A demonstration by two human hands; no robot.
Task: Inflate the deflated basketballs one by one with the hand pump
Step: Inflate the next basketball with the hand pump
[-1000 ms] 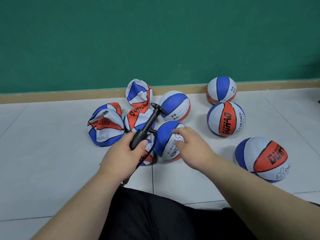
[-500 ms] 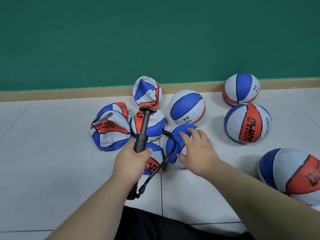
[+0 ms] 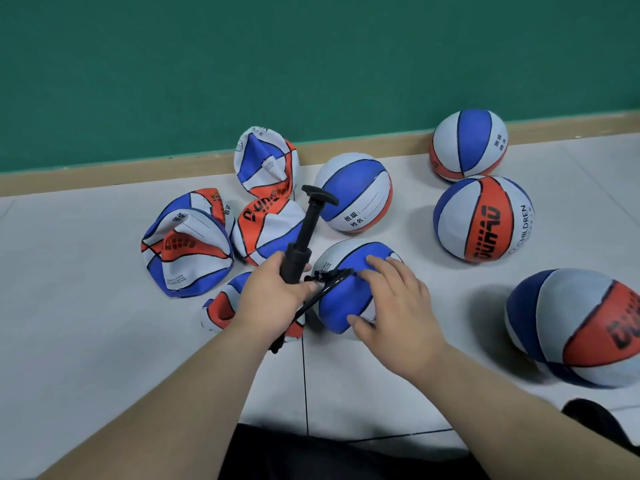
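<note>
On the pale tiled floor [image 3: 104, 341], beside crumpled flat basketballs [image 3: 187, 251], a soft blue-and-white rubber basketball [image 3: 346, 306] lies under the right hand [image 3: 398, 306], whose fingers are spread and relaxed. The left hand [image 3: 270, 299] has its fingers wrapped round the tilted black plastic hand pump [image 3: 308, 226]. The step looks like connecting: next, the thin black hose [image 3: 325, 291] needs seating in the valve, which is hidden.

The left hand [image 3: 273, 292] hides the lower barrel of the pump [image 3: 306, 230] and most of a flat ball [image 3: 218, 306] beneath it. The end of the hose [image 3: 325, 289] at the ball [image 3: 341, 304] under the right hand [image 3: 391, 306] is blurred; whether it sits in the valve cannot be told. The right edge cuts off the nearest ball [image 3: 571, 327], its lettering smeared. Small print on the crumpled ball [image 3: 176, 277] is unreadable
</note>
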